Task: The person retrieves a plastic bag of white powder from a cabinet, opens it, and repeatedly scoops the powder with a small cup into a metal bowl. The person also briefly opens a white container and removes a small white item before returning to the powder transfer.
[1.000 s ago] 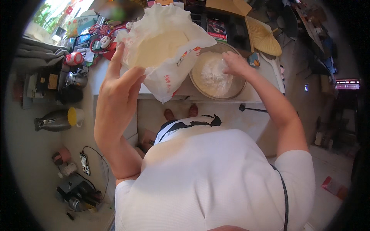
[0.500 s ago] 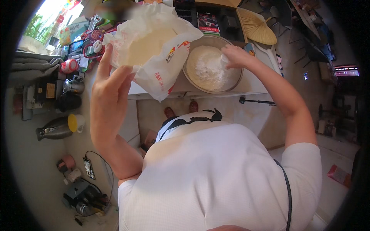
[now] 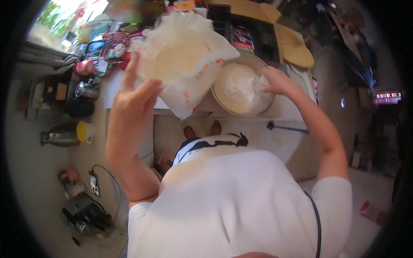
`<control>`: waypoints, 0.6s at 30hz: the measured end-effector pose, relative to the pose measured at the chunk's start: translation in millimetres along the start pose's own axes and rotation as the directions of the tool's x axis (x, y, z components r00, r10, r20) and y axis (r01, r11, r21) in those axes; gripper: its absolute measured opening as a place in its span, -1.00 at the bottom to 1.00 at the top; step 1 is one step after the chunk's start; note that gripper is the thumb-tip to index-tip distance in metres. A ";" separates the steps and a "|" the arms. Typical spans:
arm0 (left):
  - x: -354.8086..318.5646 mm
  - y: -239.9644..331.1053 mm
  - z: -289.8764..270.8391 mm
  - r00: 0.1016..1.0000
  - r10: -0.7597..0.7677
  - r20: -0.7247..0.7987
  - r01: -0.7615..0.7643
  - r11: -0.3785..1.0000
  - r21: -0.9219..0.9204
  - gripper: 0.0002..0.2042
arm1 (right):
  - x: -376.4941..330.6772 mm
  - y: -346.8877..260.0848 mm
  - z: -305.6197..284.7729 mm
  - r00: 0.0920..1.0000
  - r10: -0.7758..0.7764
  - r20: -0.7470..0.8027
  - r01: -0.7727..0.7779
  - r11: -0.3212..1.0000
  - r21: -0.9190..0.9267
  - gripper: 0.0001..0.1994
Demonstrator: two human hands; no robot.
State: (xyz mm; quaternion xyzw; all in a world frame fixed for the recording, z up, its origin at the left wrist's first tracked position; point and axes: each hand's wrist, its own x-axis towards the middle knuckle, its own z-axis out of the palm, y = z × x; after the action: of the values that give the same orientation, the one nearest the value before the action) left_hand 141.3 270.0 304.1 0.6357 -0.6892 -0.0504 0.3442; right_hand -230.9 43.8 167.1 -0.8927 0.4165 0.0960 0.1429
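Note:
A white plastic bag [image 3: 183,101], its mouth spread wide, stands on the table with pale flour [image 3: 180,58] inside. My left hand [image 3: 133,96] grips the bag's left side, thumb and forefinger on either side of its edge. Right of the bag is a round metal bowl [image 3: 269,101] with a mound of white powder [image 3: 236,88] in it. Over the bowl's right rim, my right hand [image 3: 277,81] is closed around a small white cup-like scoop [image 3: 261,83], mostly hidden by the fingers and blurred.
Behind the bowl stands an open cardboard box [image 3: 249,9] with dark packages. A woven fan [image 3: 297,47] lies to its right. Assorted small goods [image 3: 114,47] crowd the table's left end. Below the front edge, a black rod [image 3: 288,128] sticks out.
The whole view has shifted, so bag and bowl appear a little lower and further right. Both hands keep their grips; the right one stays at the bowl's right side.

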 end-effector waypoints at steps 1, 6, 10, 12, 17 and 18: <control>0.5 -2.9 -0.7 0.995 0.094 -0.014 -0.093 0.992 0.082 -0.85 | -6.9 3.2 -8.6 0.996 0.010 -0.090 -0.008 1.000 0.025 -0.49; 4.1 9.3 -7.4 0.998 -0.034 0.053 0.034 0.999 -0.009 -0.86 | -51.0 -37.8 -111.1 0.903 0.212 -0.373 -0.042 0.909 0.415 -0.63; 2.4 8.3 -8.1 1.000 0.003 0.027 -0.002 0.999 -0.041 -0.87 | -61.1 -106.5 -182.9 0.732 0.048 -0.679 0.437 0.732 0.523 -0.62; 0.3 5.0 -7.3 1.000 -0.001 0.023 0.003 0.999 -0.044 -0.88 | -48.8 -154.3 -205.2 0.782 -0.121 -0.611 0.469 0.760 0.451 -0.57; 0.7 -0.4 -6.7 0.999 0.041 -0.002 -0.041 0.999 0.002 -0.82 | 33.8 -225.1 -184.6 0.781 -0.538 -0.316 0.544 0.835 -0.077 -0.58; -0.5 -0.5 -6.1 0.999 0.033 -0.004 -0.033 0.999 -0.002 -0.82 | 59.0 -231.7 -174.6 0.801 -0.572 -0.180 0.555 0.820 -0.137 -0.60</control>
State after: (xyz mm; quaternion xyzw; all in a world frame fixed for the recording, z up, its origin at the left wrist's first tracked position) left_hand 145.0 272.6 308.2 0.6237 -0.6990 -0.0442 0.3469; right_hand -5.7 84.8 354.8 -0.9859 0.1411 -0.0308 0.0850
